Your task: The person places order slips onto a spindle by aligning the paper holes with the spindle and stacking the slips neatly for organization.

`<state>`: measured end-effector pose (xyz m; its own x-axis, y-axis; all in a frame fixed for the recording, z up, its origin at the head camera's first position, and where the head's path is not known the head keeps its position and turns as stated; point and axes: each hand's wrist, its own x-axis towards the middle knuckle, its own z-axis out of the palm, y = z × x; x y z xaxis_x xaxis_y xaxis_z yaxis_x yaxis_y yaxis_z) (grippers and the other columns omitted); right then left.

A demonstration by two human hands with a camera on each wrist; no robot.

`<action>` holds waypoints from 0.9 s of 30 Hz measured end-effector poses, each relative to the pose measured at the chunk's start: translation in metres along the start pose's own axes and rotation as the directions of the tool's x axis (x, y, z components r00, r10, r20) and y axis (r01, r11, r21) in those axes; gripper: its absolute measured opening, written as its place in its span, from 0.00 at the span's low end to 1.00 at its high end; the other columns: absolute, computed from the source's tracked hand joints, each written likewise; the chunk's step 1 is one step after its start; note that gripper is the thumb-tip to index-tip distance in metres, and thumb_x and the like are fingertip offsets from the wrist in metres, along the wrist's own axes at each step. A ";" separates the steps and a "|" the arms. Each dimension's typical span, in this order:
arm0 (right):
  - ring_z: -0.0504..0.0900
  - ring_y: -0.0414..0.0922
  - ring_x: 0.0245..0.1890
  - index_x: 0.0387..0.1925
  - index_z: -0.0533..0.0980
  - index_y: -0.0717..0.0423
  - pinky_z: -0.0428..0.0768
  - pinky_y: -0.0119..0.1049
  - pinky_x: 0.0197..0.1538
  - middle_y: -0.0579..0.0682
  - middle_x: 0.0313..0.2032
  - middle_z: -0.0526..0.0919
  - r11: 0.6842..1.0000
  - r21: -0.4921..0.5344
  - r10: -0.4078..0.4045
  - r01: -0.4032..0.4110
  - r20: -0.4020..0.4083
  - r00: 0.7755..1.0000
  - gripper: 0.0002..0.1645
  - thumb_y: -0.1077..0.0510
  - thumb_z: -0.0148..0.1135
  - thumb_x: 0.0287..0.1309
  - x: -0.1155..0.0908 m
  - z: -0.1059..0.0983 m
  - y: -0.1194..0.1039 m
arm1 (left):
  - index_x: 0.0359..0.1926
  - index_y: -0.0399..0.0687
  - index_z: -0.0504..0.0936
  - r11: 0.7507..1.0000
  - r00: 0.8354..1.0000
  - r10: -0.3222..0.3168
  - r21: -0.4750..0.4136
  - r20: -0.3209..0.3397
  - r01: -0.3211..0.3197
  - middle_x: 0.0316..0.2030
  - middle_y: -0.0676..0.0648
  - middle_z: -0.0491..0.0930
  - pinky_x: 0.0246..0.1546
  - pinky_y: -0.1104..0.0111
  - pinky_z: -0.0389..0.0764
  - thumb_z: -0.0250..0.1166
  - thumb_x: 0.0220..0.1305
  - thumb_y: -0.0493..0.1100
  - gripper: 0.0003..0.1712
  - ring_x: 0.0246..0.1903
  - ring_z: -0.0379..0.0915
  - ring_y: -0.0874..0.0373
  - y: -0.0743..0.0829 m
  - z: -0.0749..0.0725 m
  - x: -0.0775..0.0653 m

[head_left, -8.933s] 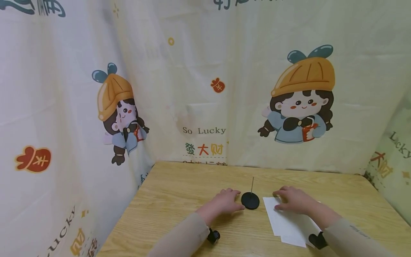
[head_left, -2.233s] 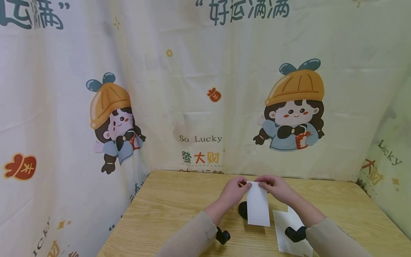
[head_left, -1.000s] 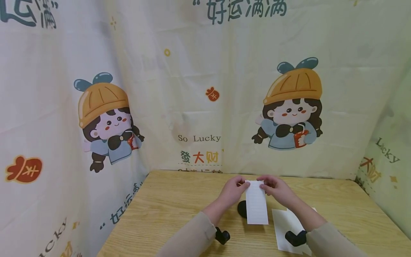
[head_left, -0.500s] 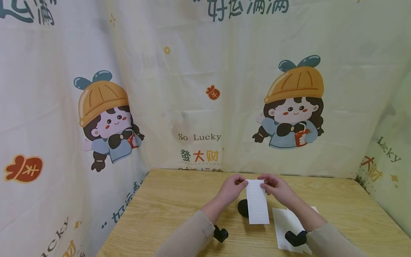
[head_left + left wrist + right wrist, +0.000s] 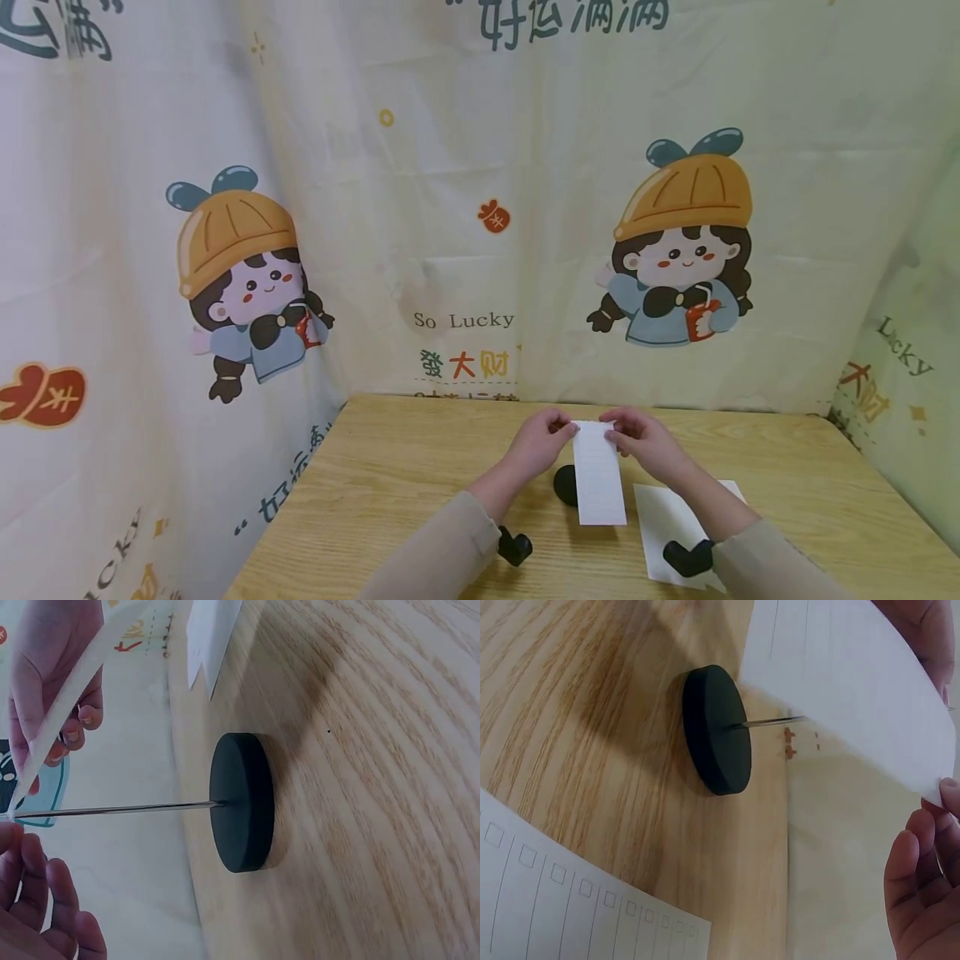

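White ruled paper slip (image 5: 600,492) held by its top corners

At left, pale printed cloth (image 5: 120,275) hangs in soft folds beside the wood-grained tabletop (image 5: 405,467). The left hand (image 5: 537,443) pinches the slip's top left corner. Next, partly behind the slip, a matte black disc-shaped base (image 5: 564,486) lies flat, its thin shiny metal spike (image 5: 127,810) upright. The slip hangs above the tabletop, gently curved; whether the spike touches it, I cannot tell. The right hand (image 5: 647,442) pinches the other top corner. Farther right lie flat white paper sheets (image 5: 660,518), partly beneath the forearm.
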<state>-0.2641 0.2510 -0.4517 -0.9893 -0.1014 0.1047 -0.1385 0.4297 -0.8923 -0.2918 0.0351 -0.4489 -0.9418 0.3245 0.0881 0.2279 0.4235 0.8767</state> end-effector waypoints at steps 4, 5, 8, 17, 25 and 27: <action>0.75 0.50 0.34 0.57 0.74 0.62 0.80 0.42 0.40 0.54 0.35 0.75 1.000 -0.017 -0.005 0.006 0.021 1.000 0.20 0.58 0.62 0.67 -0.001 0.000 0.003 | 0.35 0.55 0.81 1.000 1.000 0.015 0.015 0.023 -0.015 0.32 0.57 0.78 0.33 0.65 0.73 0.63 0.69 0.52 0.09 0.32 0.71 0.61 -0.005 0.001 -0.002; 0.75 0.50 0.34 0.57 0.74 0.62 0.80 0.42 0.39 0.54 0.34 0.75 1.000 -0.020 -0.010 0.010 0.028 1.000 0.20 0.58 0.62 0.67 -0.001 0.000 0.003 | 0.35 0.55 0.81 1.000 0.999 0.016 0.016 0.029 -0.016 0.32 0.57 0.77 0.32 0.65 0.73 0.63 0.69 0.52 0.09 0.31 0.70 0.61 -0.006 0.001 -0.002; 0.75 0.49 0.34 0.57 0.74 0.63 0.80 0.40 0.38 0.53 0.34 0.76 1.000 -0.026 -0.010 0.011 0.049 0.999 0.21 0.58 0.63 0.66 -0.002 0.000 0.005 | 0.34 0.56 0.81 1.000 0.999 0.014 0.027 0.039 -0.015 0.31 0.58 0.77 0.32 0.66 0.72 0.63 0.69 0.52 0.08 0.31 0.70 0.61 -0.011 0.003 -0.002; 0.74 0.48 0.32 0.52 0.77 0.58 0.79 0.43 0.36 0.52 0.32 0.74 0.998 -0.057 0.028 -0.023 0.096 0.995 0.16 0.58 0.65 0.64 -0.003 0.003 0.016 | 0.33 0.56 0.80 0.996 0.998 -0.007 0.091 0.066 0.001 0.32 0.58 0.77 0.32 0.66 0.73 0.65 0.68 0.51 0.08 0.33 0.71 0.62 -0.020 0.005 -0.003; 0.72 0.47 0.30 0.49 0.78 0.58 0.76 0.36 0.31 0.51 0.32 0.73 0.996 -0.093 0.021 -0.009 0.123 0.992 0.14 0.59 0.66 0.63 -0.004 0.008 0.021 | 0.34 0.54 0.77 0.994 0.997 -0.007 0.108 0.071 0.000 0.31 0.57 0.75 0.31 0.67 0.71 0.68 0.65 0.48 0.08 0.32 0.69 0.61 -0.023 0.005 -0.005; 0.72 0.47 0.31 0.48 0.79 0.57 0.76 0.34 0.31 0.51 0.32 0.73 0.994 -0.112 0.020 -0.006 0.121 0.992 0.13 0.60 0.66 0.62 -0.003 0.009 0.023 | 0.34 0.54 0.77 0.993 0.997 -0.008 0.120 0.080 -0.002 0.31 0.56 0.75 0.30 0.67 0.71 0.68 0.65 0.47 0.08 0.30 0.68 0.61 -0.023 0.005 -0.006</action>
<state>-0.2636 0.2532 -0.4764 -0.9790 -0.2010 0.0333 -0.1369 0.5281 -0.8381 -0.2905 0.0278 -0.4723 -0.9209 0.3873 0.0433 0.2576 0.5213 0.8136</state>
